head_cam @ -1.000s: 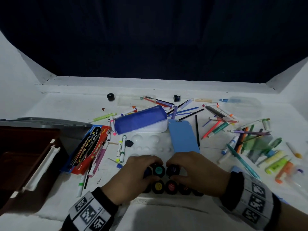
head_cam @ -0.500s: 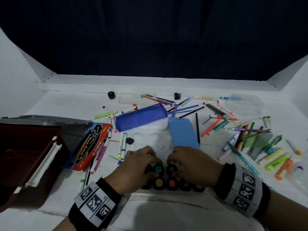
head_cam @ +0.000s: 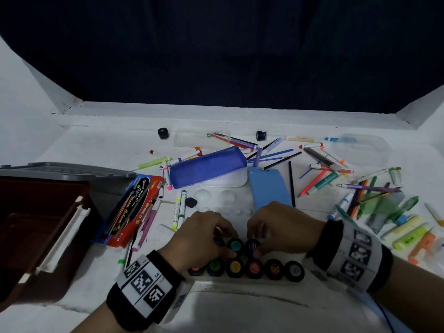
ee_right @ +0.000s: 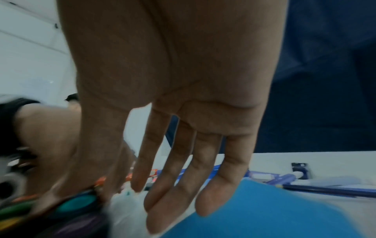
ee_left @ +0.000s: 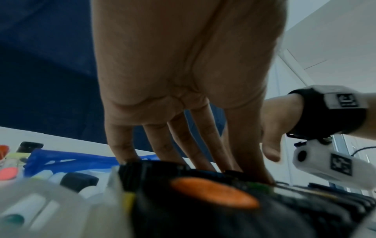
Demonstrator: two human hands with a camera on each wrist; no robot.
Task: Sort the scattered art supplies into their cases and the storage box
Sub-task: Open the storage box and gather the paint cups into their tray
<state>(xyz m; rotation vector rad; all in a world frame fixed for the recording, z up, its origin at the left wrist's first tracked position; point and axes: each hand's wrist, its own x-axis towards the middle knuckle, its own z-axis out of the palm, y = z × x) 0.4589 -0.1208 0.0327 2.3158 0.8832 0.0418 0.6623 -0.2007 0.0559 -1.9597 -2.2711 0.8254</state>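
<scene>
Several black paint pots with coloured lids stand in a clear tray (head_cam: 240, 283) close to me. My left hand (head_cam: 225, 236) arches over the back row. Its thumb and fingers pinch the teal-lidded pot (head_cam: 235, 245), beside a blue-lidded pot (head_cam: 219, 242). My right hand (head_cam: 258, 239) reaches over the purple-lidded pot (head_cam: 252, 245) with the thumb against its near side. In the right wrist view the right hand's fingers (ee_right: 205, 177) hang straight beyond the pot, over the light-blue card (ee_right: 264, 209). The left hand's fingertips are hidden behind pot lids in the left wrist view.
A brown storage box (head_cam: 36, 224) with a grey lid (head_cam: 60, 169) stands at the left. Beyond my hands lie a red pencil box (head_cam: 134, 207), a blue pouch (head_cam: 206, 169) and a white palette (head_cam: 216, 198). Markers (head_cam: 360, 188) and highlighters (head_cam: 408, 236) litter the right. Two loose pots (head_cam: 163, 132) sit far back.
Both wrists have drawn back toward me, uncovering more of the front row of pots. The hands stay at the same back-row pots.
</scene>
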